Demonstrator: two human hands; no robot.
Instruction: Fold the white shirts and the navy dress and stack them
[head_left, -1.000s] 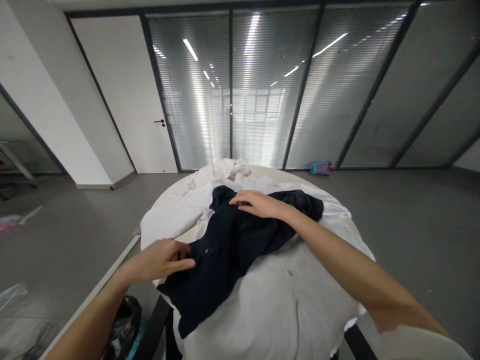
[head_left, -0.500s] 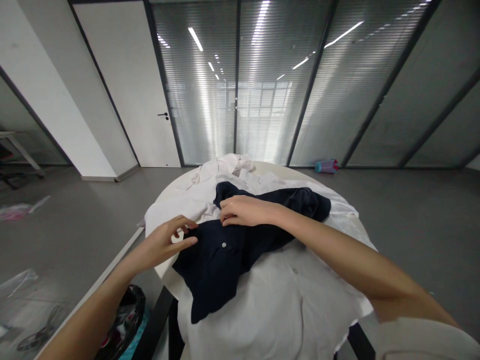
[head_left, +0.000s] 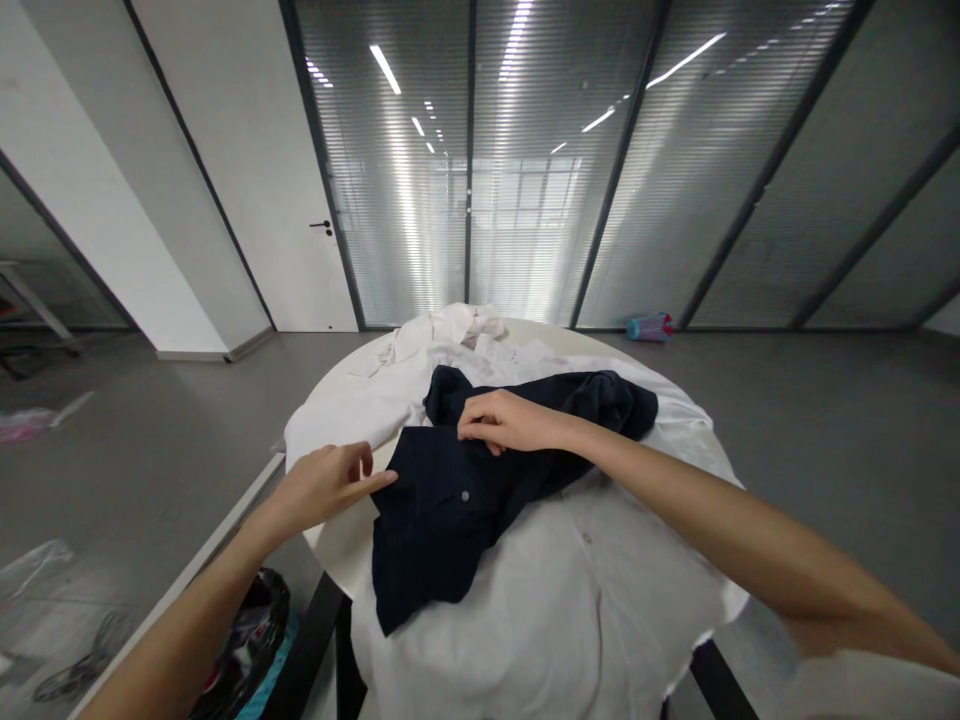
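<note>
At the near edge of a round white table [head_left: 341,535], a white button-front shirt [head_left: 570,600] drapes over the rim at six o'clock. On top of it, toward the centre, lies a crumpled dark navy shirt [head_left: 442,500] with a pale button. The person's left hand [head_left: 326,485], at nine o'clock from the navy shirt, is loosely spread, its forefinger pointing at and just meeting the shirt's left edge. The right hand [head_left: 510,420], at twelve o'clock on the navy cloth, pinches a fold between fingers and thumb. Farther off, at twelve o'clock, more rumpled white garments [head_left: 450,330] lie heaped.
</note>
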